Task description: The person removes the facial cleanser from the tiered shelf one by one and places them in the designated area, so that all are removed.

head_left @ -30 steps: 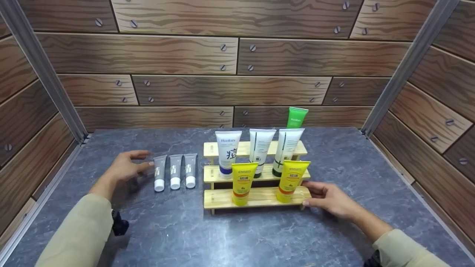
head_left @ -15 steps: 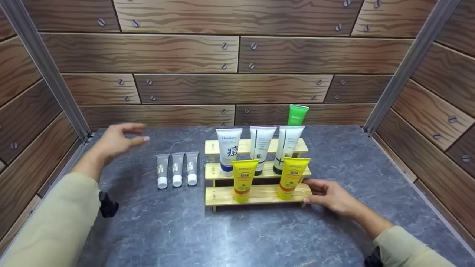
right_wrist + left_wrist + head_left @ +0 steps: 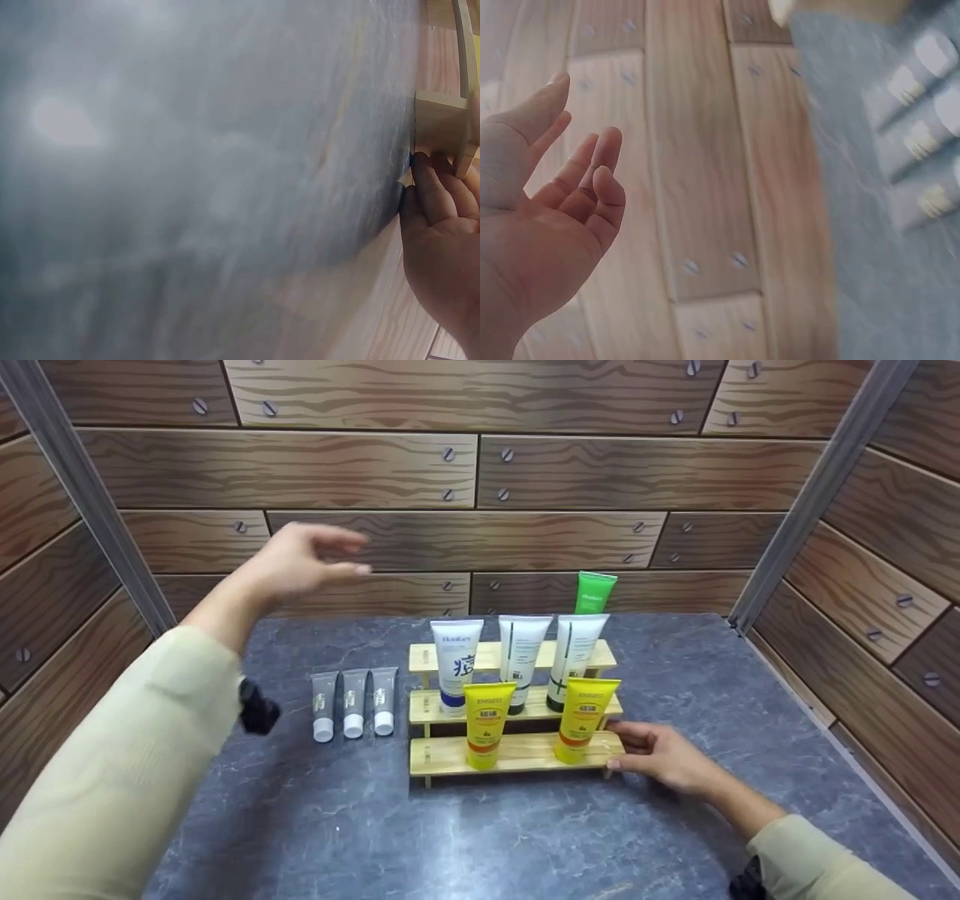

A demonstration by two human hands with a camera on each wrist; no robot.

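Observation:
My left hand [image 3: 296, 559] is raised above the far left of the table, thumb and fingers spread apart with nothing between them; the left wrist view shows its bare palm [image 3: 555, 232]. My right hand [image 3: 664, 757] holds the right end of the three-step wooden rack [image 3: 529, 751], thumb at the front of the lowest step, fingers behind. On that step stand two yellow tubes [image 3: 489, 727]. The middle step bears a white tube with a blue cap [image 3: 455, 660] and two white tubes with dark caps [image 3: 525, 649]. A green tube [image 3: 595, 591] rises behind, its lower part hidden.
Three grey tubes with white caps [image 3: 353, 703] lie side by side on the dark marbled table [image 3: 360, 825], left of the rack. Wood-patterned walls [image 3: 360, 472] enclose the back and sides, with metal posts [image 3: 817, 502] at the corners.
My left hand has lifted away from beside the grey tubes, going up and back, then rightward. My right hand stays at the rack's end. The tubes stand as before.

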